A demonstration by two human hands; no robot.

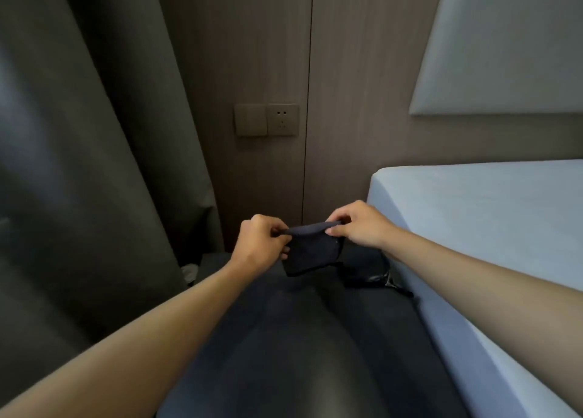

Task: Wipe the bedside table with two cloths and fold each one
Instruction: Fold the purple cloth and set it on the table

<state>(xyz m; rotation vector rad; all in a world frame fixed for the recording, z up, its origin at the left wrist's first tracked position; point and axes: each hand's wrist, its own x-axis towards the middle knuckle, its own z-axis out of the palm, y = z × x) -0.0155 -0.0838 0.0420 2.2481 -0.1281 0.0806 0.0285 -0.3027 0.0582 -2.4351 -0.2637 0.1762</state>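
A: Two hands on one item. Left hand (258,244) and right hand (356,225) each pinch an upper corner of a dark cloth (310,248), fingers closed on the fabric.

B: Cloth position?

A: Held in the air, centre of the view, above a dark surface (284,338) that fills the lower middle. The top edge is stretched roughly level between the two hands; the rest hangs down as a compact rectangle, lower left corner drooping lowest. It looks doubled over, but the layers cannot be counted in this light.

B: Is the dark surface the bedside table?

A: Cannot tell. It is smooth, dark, with a faint sheen, and blends with the cloth. A second dark, rumpled piece of fabric (366,269) lies on it just right of the held cloth, against the side of the bed; whether it is the other cloth is unclear.

B: Surroundings?

A: Bed (489,228) with pale bluish sheet on the right, padded pale headboard panel (504,45) above it. Brown panelled wall (252,54) behind, with a switch plate (250,120) and a socket (283,120) side by side. Dark curtain (94,133) hanging on the left.

B: Forearms?

A: Both bare, entering from the lower corners and converging on the cloth.
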